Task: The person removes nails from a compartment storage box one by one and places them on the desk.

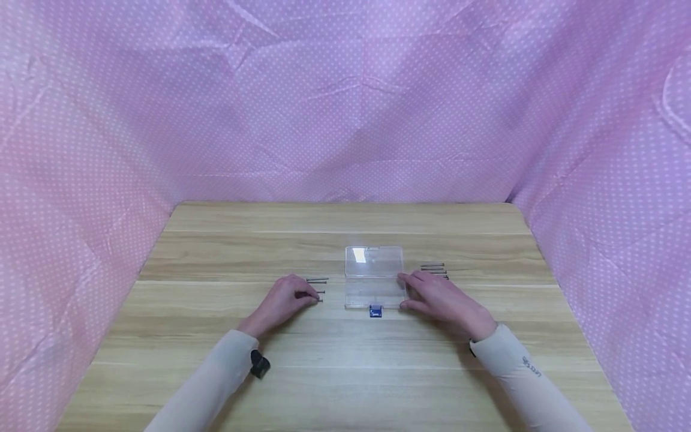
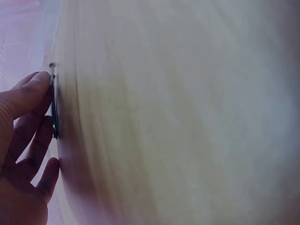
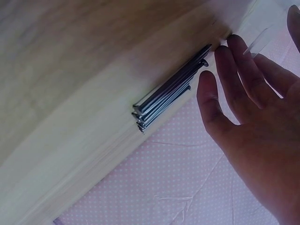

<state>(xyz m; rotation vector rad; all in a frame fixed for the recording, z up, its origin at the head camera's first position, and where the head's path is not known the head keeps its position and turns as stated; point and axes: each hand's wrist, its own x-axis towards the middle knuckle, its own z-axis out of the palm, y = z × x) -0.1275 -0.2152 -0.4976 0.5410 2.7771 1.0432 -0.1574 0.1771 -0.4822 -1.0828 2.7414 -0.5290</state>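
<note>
An open clear plastic box [image 1: 372,292] lies on the table, its lid [image 1: 380,262] folded back away from the person. A blue tag [image 1: 375,311] sits at its front edge. My left hand [image 1: 286,300] is left of the box, thumb and forefinger pinching a nail [image 2: 52,65] low over the tabletop. Several more nails [image 1: 317,280] lie just beyond those fingers. At the box's right side, my right hand [image 1: 439,297] rests with fingers extended, fingertips [image 3: 236,41] touching its edge. Several nails [image 3: 168,91] lie side by side beyond this hand.
The wood-grain table [image 1: 345,372] spreads around the box. Pink dotted cloth [image 1: 345,120] hangs behind the table and along both sides. A black strap piece [image 1: 260,364] sits at the left wrist.
</note>
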